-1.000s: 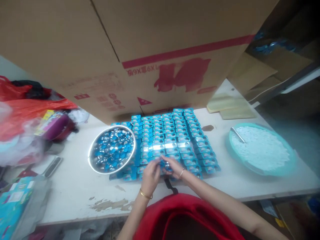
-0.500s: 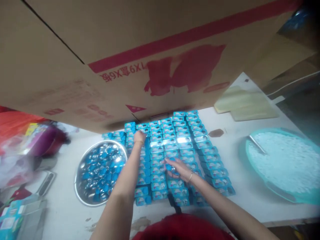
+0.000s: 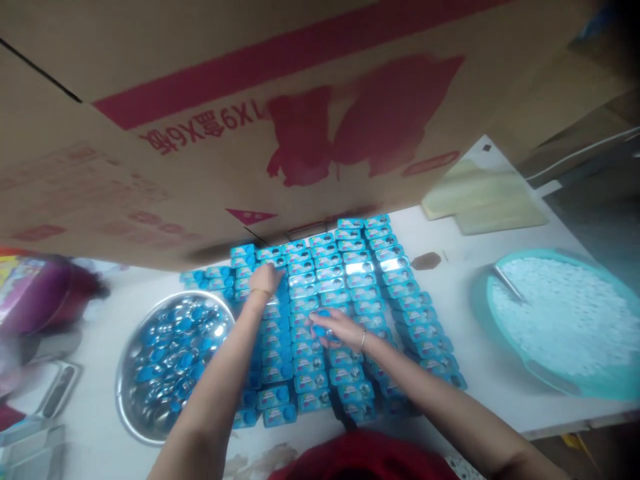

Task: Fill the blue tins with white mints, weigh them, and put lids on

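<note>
Rows of small blue printed boxes [image 3: 310,383] cover the middle of the white table, many with a dark or blue round spot at one end. My left hand [image 3: 265,280] reaches over the far left rows, fingers bent down at a box; whatever they pinch is too small and blurred to name. Lower and to the right, my right hand [image 3: 336,327] hovers palm inward above the middle rows, its fingers curled around several small blue-and-silver round pieces [image 3: 321,331]. More such pieces fill a round metal bowl [image 3: 121,393] left of the boxes, partly behind my left forearm.
A large cardboard carton [image 3: 200,173] with red print stands behind the boxes. On the right sits a turquoise basin [image 3: 505,333] of white granules with a metal-handled tool [image 3: 510,285]. A grey device [image 3: 57,393] and a purple object [image 3: 37,300] are at left.
The view has swung, so the table's things appear farther left. My left hand stays at the far left rows, and my right hand still carries the round pieces over the boxes.
</note>
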`<state>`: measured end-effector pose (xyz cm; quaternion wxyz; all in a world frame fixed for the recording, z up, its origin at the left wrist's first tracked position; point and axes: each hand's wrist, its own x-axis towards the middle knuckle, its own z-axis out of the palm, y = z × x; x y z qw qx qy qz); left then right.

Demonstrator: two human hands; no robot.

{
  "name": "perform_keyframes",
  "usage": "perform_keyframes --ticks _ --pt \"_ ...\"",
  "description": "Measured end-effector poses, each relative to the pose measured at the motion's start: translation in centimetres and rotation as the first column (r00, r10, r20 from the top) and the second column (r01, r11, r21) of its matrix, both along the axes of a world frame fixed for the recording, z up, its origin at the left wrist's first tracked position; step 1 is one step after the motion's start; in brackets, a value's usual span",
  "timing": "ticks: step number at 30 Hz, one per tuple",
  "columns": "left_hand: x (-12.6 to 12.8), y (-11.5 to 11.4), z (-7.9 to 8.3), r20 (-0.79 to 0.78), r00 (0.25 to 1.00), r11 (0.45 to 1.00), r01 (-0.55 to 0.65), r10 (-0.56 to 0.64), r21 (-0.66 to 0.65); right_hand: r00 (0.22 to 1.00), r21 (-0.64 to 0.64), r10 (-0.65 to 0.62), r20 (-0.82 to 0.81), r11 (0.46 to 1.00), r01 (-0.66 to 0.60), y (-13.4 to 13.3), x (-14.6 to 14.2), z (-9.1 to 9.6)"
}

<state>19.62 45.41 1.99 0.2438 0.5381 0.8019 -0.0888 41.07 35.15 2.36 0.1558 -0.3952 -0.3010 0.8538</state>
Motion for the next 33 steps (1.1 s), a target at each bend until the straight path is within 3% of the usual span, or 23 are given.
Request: perform_keyframes --ticks 2,5,6,8,12,16,18,20,22,24,26,28,31,33 --pt "1.3 -2.3 1.2 0.29 0.949 0.988 0.087 -0.121 0.125 1.0 -0.012 0.008 0.008 1.0 -0.008 0.4 -0.1 0.1" --pt "2.9 -5.6 2.4 0.743 0.628 0.973 0.155 -0.231 0.172 1.0 -0.041 0.003 0.012 0.999 -0.002 0.9 -0.2 0.0" --pt "3.2 -6.4 2.8 0.804 0.557 0.977 0.16 -0.208 0.142 1.0 -0.044 0.004 0.007 0.999 -0.003 1.0 -0.3 -0.1" --pt "3.6 -7.3 3.4 0.829 0.526 0.981 0.147 -0.188 0.129 1.0 -0.048 0.005 -0.01 0.999 -0.006 1.2 -0.3 -0.5" --pt "3.7 -7.6 4.4 0.739 0.573 0.935 0.218 -0.355 0.28 0.998 -0.072 0.035 -0.061 0.997 -0.04 1.3 -0.2 -1.1" --pt "3.7 -7.4 4.5 0.662 0.623 0.909 0.289 -0.416 0.299 0.994 -0.08 0.058 -0.093 0.995 -0.065 2.0 -0.1 -1.4" --pt "3.3 -6.7 3.8 0.659 0.662 0.934 0.222 -0.356 0.281 0.996 -0.082 0.015 -0.089 0.996 -0.022 2.6 -0.3 -1.4" --pt "2.3 -5.2 2.8 0.673 0.697 0.957 0.069 -0.249 0.283 0.993 -0.081 -0.051 -0.105 0.996 0.043 3.4 -0.4 -1.3" --pt "1.0 -3.1 1.6 0.616 0.775 0.939 -0.096 -0.137 0.329 0.987 -0.078 -0.089 -0.132 0.994 0.079 4.1 -0.6 -1.1" --pt "-0.3 -1.0 0.4 0.458 0.886 0.906 -0.135 -0.07 0.4 0.986 -0.07 -0.09 -0.143 0.994 0.081 4.6 -0.8 -0.8" --pt "-1.2 0.6 -0.7 0.277 0.957 0.9 -0.041 -0.09 0.434 0.987 -0.061 -0.084 -0.134 0.995 0.076 4.8 -1.0 -0.7" --pt "-1.6 1.3 -1.7 0.161 0.971 0.898 0.093 -0.177 0.43 0.99 -0.055 -0.069 -0.126 0.997 0.062 4.8 -1.2 -0.8" --pt "-1.7 1.2 -2.7 0.12 0.947 0.876 0.222 -0.299 0.428 0.99 -0.055 -0.039 -0.135 0.998 0.032 4.5 -1.4 -1.3" --pt "-1.8 1.0 -2.9 0.151 0.94 0.862 0.206 -0.307 0.464 0.991 -0.059 -0.025 -0.133 0.998 0.018 4.3 -1.4 -1.6"
